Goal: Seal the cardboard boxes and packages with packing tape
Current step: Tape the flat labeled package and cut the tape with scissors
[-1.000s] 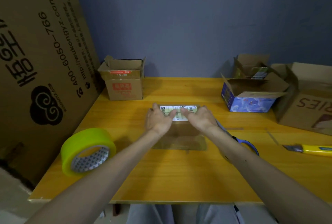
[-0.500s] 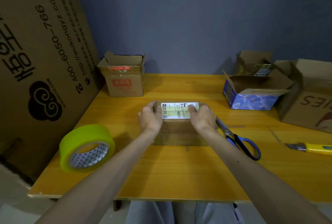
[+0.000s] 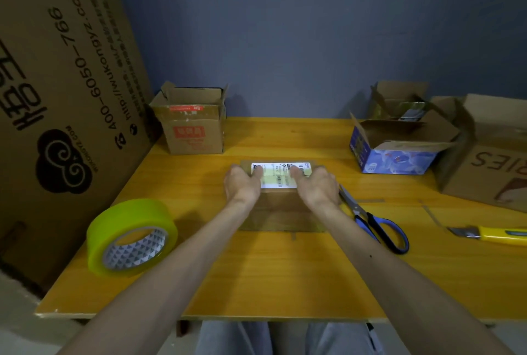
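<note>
A small brown cardboard box (image 3: pixel 281 212) sits in the middle of the yellow table (image 3: pixel 271 275), flaps closed, with a white label (image 3: pixel 281 176) and a pale strip of tape across its top. My left hand (image 3: pixel 242 185) holds the box's left end and my right hand (image 3: pixel 316 186) its right end. Both thumbs press on the label, and the other fingers curl over the ends, mostly hidden. A roll of yellow-green packing tape (image 3: pixel 131 236) stands on the table to the left, apart from my hands.
Blue-handled scissors (image 3: pixel 373 220) lie just right of the box, and a yellow utility knife (image 3: pixel 490 233) lies farther right. Open boxes stand at the back: a brown one (image 3: pixel 194 129) on the left, a blue one (image 3: pixel 396 155) and a large brown one (image 3: pixel 490 155) on the right. A big cardboard sheet (image 3: pixel 57 98) leans at the left.
My hands slid apart from the middle of the box top to its two ends, and the thumbs now press on the label. The box stayed in place.
</note>
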